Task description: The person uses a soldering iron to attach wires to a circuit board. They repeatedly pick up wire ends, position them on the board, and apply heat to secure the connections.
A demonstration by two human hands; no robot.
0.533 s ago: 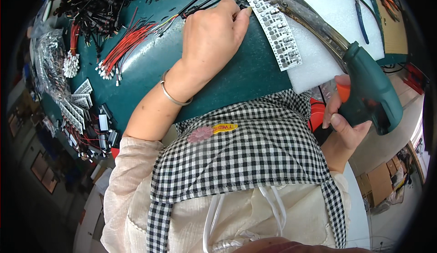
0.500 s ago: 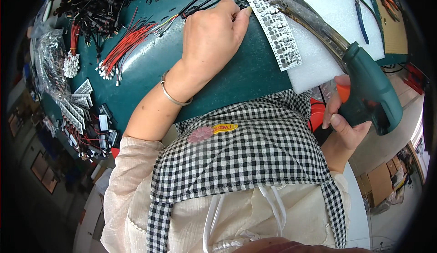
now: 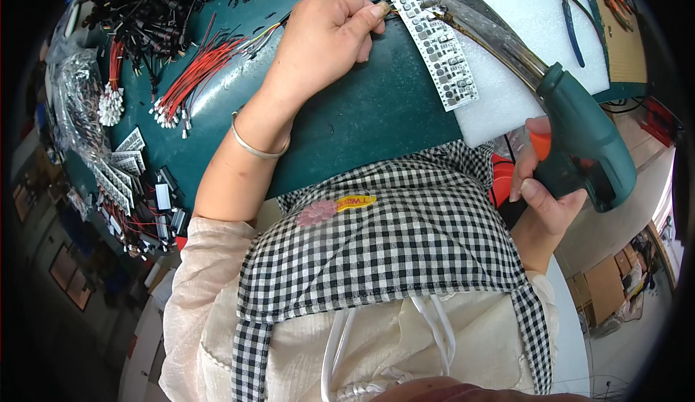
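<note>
The right hand point(image 3: 544, 199) has its grip clenched around the handle of one green soldering gun point(image 3: 579, 145), whose long barrel runs up and left from that grip to the tip. The left hand point(image 3: 326, 36) pinches thin wires point(image 3: 384, 7) between thumb and fingertips, just left of the gun's tip. One white strip of small boards point(image 3: 441, 54) lies between both grips on one white foam pad point(image 3: 521, 26). A bundle of red wires point(image 3: 195, 76) lies left of the left grip on the green surface point(image 3: 362, 120).

1 head-worn fisheye view, looking steeply down, close over green worktable point(image 3: 362, 112), edges bent
</note>
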